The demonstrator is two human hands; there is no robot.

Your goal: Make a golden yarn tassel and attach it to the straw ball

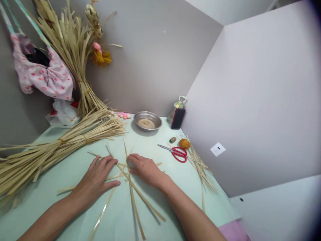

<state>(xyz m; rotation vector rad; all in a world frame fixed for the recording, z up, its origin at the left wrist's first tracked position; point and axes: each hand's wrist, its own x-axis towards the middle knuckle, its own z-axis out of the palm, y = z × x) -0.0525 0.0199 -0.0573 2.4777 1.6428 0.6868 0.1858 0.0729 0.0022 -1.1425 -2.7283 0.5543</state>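
Several flat straw strips (136, 207) cross one another in a star shape on the pale green table. My left hand (99, 175) lies palm down on the left side of the crossing, its fingers spread over the strips with the thumb apart. On the right side, my right hand (141, 167) has its fingers bent down at the strips near an upright-pointing one. Its fingertips are partly hidden, and what they pinch is too small to make out. Strip ends stick out beyond both hands.
Straw bundles (82, 134) lie at the left, another stands behind. A metal bowl (147, 121), a bottle (173, 112) and a phone (178, 118) are at the back. Red-handled scissors (179, 154), an orange ball (184, 144), a spool (172, 140) and loose strips (200, 167) lie right.
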